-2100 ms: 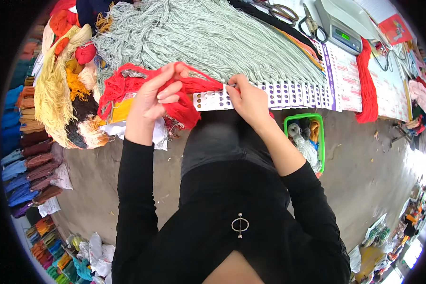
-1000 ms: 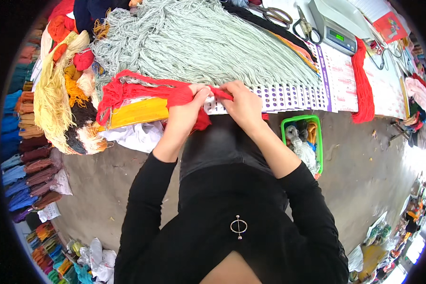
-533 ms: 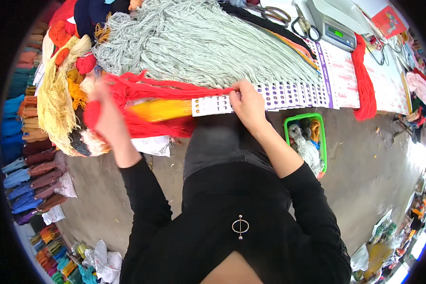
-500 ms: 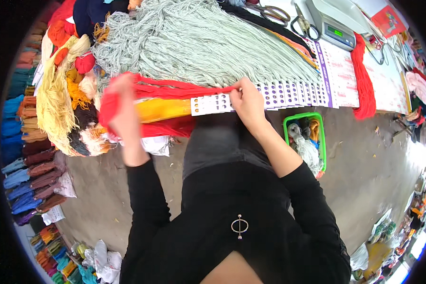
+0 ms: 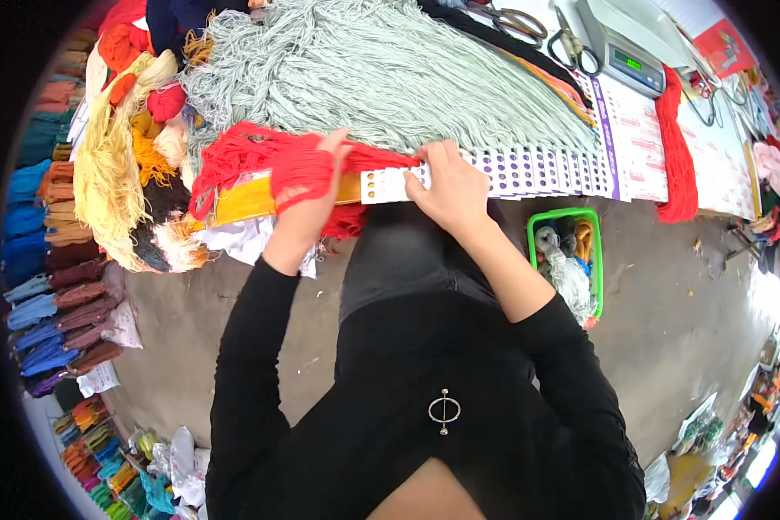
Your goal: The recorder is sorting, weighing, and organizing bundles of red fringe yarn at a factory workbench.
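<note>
My left hand [image 5: 321,186] is over the table's front edge, with red thread [image 5: 256,143] looped across its back and palm. More of that red thread lies loosely to its left and runs right toward my right hand [image 5: 453,186]. That right hand is closed at the near end of a row of white perforated cards [image 5: 537,173], its thumb on a card [image 5: 386,185] and its fingertips by the end of the red thread. Long pale grey-green threads [image 5: 347,74] hang from the other cards and spread over the table. Beneath my left hand lies a bundle of yellow thread [image 5: 251,201].
Cream and coloured yarn [image 5: 104,173] is heaped on the left. At the back right are scissors [image 5: 572,43], a digital scale [image 5: 628,65] and a red skein [image 5: 676,147]. A green basket [image 5: 600,260] of yarn stands below the table edge.
My left hand has moved right, closer to my right hand. The red strands, stretched between the hands before, now lie slack on the table. My right thumb has come down onto the card.
</note>
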Available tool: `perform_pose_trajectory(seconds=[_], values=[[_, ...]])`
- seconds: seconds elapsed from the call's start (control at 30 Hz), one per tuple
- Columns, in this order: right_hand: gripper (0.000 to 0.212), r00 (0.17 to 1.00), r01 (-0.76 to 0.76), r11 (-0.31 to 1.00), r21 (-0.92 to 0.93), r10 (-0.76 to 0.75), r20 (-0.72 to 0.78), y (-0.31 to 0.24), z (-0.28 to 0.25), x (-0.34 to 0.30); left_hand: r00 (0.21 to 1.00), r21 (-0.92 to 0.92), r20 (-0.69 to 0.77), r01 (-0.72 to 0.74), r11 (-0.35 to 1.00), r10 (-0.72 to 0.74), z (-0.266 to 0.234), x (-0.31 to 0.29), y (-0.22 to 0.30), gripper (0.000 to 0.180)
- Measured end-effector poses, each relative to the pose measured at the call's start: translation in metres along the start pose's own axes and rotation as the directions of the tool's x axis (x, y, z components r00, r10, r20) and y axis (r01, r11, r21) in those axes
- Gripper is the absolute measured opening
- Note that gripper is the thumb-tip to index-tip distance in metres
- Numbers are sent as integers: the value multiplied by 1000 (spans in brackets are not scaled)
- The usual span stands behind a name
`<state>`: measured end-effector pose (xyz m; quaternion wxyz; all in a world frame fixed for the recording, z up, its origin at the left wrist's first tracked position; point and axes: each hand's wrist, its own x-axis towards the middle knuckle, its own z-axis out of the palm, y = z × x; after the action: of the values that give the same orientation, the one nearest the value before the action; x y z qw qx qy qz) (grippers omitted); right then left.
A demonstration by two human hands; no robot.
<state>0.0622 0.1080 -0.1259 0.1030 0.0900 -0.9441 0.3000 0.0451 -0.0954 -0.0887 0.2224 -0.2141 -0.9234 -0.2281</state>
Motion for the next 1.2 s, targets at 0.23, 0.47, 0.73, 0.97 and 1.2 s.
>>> perform_pose_trajectory(seconds=[0.23,0.47,0.73,0.97,1.2], values=[[30,1000,-3,997,73,3,9,-3,1,1,979,11,202,-37,999,34,35,-10,12,9],[28,996,-82,992,100,79,31,2,1,3,974,-25,214,-65,998,69,23,7,30,15],[28,995,-89,989,115,84,49,0,1,3,948,134,313,-110,985,63,16,13,0,14],[28,997,-72,993,89,68,42,2,-5,1,998,291,67,-9,957,-11,-32,22,-90,17],[22,1000,3,965,261,3,-24,1,-5,-3,921,-339,44,379,861,-388,-53,11,-36,35]])
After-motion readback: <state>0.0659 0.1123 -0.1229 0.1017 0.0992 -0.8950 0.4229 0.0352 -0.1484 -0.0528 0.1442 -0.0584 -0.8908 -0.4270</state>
